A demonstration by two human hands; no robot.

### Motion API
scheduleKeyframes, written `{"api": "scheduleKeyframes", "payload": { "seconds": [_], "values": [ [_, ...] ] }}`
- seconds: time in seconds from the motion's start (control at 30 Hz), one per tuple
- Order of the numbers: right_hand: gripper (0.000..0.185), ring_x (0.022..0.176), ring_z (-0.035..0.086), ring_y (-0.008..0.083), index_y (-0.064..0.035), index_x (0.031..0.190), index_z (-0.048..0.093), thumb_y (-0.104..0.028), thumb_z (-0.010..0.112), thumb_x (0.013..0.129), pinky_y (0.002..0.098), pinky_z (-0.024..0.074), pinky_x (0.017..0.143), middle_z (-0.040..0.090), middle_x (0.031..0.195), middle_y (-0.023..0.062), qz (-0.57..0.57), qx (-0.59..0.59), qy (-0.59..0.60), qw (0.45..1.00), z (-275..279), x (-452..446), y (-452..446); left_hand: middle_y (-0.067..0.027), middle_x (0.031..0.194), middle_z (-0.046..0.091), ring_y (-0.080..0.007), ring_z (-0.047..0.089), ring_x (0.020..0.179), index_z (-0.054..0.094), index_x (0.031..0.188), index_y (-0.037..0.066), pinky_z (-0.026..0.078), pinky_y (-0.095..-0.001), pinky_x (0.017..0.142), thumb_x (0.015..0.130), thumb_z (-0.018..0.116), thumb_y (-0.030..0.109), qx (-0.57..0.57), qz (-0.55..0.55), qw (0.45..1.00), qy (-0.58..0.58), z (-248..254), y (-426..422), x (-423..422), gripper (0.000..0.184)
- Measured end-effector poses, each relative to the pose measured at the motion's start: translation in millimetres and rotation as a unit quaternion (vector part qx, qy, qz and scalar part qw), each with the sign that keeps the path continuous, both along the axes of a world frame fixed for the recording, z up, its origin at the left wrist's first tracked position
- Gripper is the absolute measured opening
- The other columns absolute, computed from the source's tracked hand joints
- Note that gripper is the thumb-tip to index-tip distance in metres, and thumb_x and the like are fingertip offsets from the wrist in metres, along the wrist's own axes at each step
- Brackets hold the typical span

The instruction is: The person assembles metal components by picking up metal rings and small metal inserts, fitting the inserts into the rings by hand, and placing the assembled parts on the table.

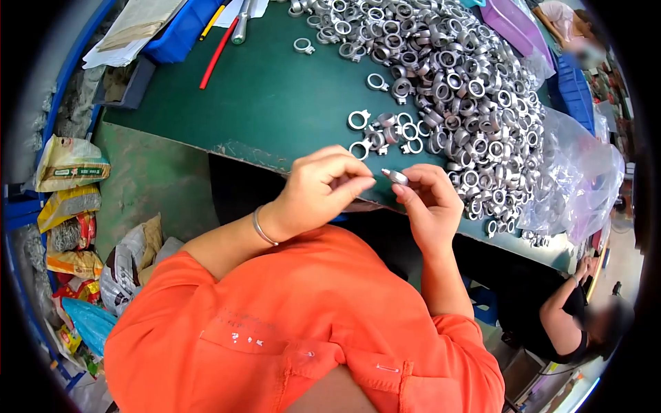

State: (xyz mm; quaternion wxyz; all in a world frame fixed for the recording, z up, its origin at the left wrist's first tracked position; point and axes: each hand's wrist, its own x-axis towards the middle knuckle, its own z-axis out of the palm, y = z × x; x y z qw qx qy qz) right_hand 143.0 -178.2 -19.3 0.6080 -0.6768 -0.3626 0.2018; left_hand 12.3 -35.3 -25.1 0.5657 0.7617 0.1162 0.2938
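Note:
Between the thumb and fingers of my right hand [432,204] is a small metal ring clamp [397,177], seen edge-on with its lug pointing left. My left hand [323,184] is closed in a pinch just left of the clamp, a small gap apart from it. Whatever sits between the left fingertips is too small to make out. Beyond both hands, a few loose ring clamps [359,120] lie on the green table [261,103]. A large heap of the same metal rings [454,89] spreads across the table's right side.
A red pencil-like stick [219,56] and a screwdriver [241,24] lie at the back left, near a blue bin [182,31]. Clear plastic bags [575,175] rest right of the heap, and a purple basket [513,26] stands behind it. Another person [568,313] sits at right.

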Motion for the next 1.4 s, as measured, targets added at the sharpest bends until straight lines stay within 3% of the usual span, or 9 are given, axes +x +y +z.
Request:
{"api": "scheduleKeyframes", "payload": {
  "seconds": [0.13, 0.37, 0.43, 0.63, 0.87, 1.0, 1.1, 1.13, 1.4],
  "values": [
    [0.019, 0.078, 0.061, 0.015, 0.0026, 0.087, 0.062, 0.008, 0.069, 0.07, 0.023, 0.0515, 0.063, 0.059, 0.093, 0.0111, 0.02, 0.063, -0.001, 0.998, -2.0, -15.0, 1.8, -0.0026, 0.083, 0.06, -0.0066, 0.055, 0.07, 0.063, 0.087, -0.004, 0.044, -0.0177, 0.061, 0.082, 0.062, 0.001, -0.311, -0.093, 0.945, 0.025, 1.4, -11.7, -2.3, 0.007],
    [0.018, 0.077, 0.062, 0.0187, 0.0002, 0.082, 0.062, 0.009, 0.068, 0.069, 0.024, 0.0506, 0.06, 0.059, 0.093, 0.013, 0.025, 0.07, -0.204, 0.976, -6.8, -23.0, 0.0, -0.0044, 0.088, 0.06, -0.0077, 0.056, 0.074, 0.062, 0.086, -0.004, 0.046, -0.0178, 0.064, 0.082, 0.062, 0.001, -0.444, -0.117, 0.884, 0.093, 5.6, -12.1, -7.4, 0.006],
    [0.016, 0.078, 0.061, 0.0178, 0.0008, 0.083, 0.061, 0.01, 0.065, 0.071, 0.0241, 0.0509, 0.062, 0.059, 0.094, 0.0133, 0.034, 0.068, -0.182, 0.98, -11.4, -22.0, -1.6, -0.0031, 0.082, 0.06, -0.0071, 0.055, 0.072, 0.062, 0.086, -0.003, 0.045, -0.0173, 0.06, 0.081, 0.063, 0.0, -0.275, -0.104, 0.956, 0.022, -5.1, -16.3, -7.5, 0.006],
    [0.013, 0.08, 0.061, 0.0139, 0.0038, 0.096, 0.055, 0.006, 0.05, 0.085, 0.0246, 0.0516, 0.068, 0.059, 0.094, 0.0116, 0.02, 0.057, 0.108, 0.992, -7.4, -26.5, -3.8, -0.0054, 0.077, 0.059, -0.0102, 0.057, 0.069, 0.062, 0.083, -0.001, 0.046, -0.0207, 0.058, 0.075, 0.066, -0.003, -0.052, -0.105, 0.993, 0.032, 6.1, -12.1, -10.0, 0.009],
    [0.018, 0.079, 0.06, 0.0141, 0.0042, 0.104, 0.055, -0.003, 0.053, 0.088, 0.024, 0.0505, 0.065, 0.06, 0.095, 0.0116, 0.147, 0.012, 0.345, 0.927, -10.2, -16.0, -10.1, -0.0069, 0.077, 0.059, -0.0108, 0.057, 0.066, 0.062, 0.082, -0.001, 0.046, -0.0219, 0.056, 0.073, 0.067, -0.004, 0.02, -0.115, 0.993, -0.004, 2.4, -13.4, -9.3, 0.011],
    [0.029, 0.091, 0.058, 0.0201, 0.0026, 0.103, 0.054, 0.01, 0.062, 0.076, 0.0293, 0.0505, 0.078, 0.055, 0.108, 0.016, 0.11, 0.177, 0.303, 0.93, -12.9, -23.4, -4.3, -0.0069, 0.082, 0.061, -0.0113, 0.059, 0.066, 0.059, 0.093, -0.002, 0.048, -0.0215, 0.058, 0.081, 0.062, -0.001, -0.139, -0.056, 0.987, 0.053, 1.6, -12.9, -13.2, 0.013],
    [0.03, 0.091, 0.059, 0.0215, 0.0003, 0.094, 0.054, 0.013, 0.065, 0.07, 0.0296, 0.0506, 0.078, 0.055, 0.108, 0.0175, 0.026, 0.192, 0.084, 0.977, -12.5, -30.8, -1.1, -0.0092, 0.091, 0.062, -0.0121, 0.061, 0.071, 0.057, 0.104, -0.004, 0.051, -0.0222, 0.064, 0.088, 0.055, 0.006, -0.421, -0.13, 0.888, 0.134, 10.6, -9.6, -12.1, 0.02],
    [0.03, 0.089, 0.06, 0.022, 0.0016, 0.091, 0.056, 0.009, 0.071, 0.066, 0.0282, 0.0506, 0.074, 0.056, 0.106, 0.017, 0.043, 0.094, -0.179, 0.978, -11.7, -22.3, -2.0, -0.0092, 0.091, 0.062, -0.0121, 0.061, 0.071, 0.057, 0.104, -0.004, 0.051, -0.0222, 0.064, 0.088, 0.055, 0.006, -0.42, -0.129, 0.888, 0.133, 7.5, -10.6, -11.4, 0.02],
    [0.019, 0.07, 0.052, 0.0239, -0.0041, 0.085, 0.062, -0.002, 0.07, 0.068, 0.0323, 0.0422, 0.059, 0.054, 0.081, 0.0079, -0.004, 0.016, -0.306, 0.952, -9.5, -14.4, 32.2, -0.0086, 0.085, 0.06, -0.0126, 0.06, 0.071, 0.055, 0.101, -0.002, 0.051, -0.0218, 0.058, 0.085, 0.056, 0.001, -0.456, -0.059, 0.882, 0.101, 8.0, -5.4, -17.4, 0.016]
  ]
}}
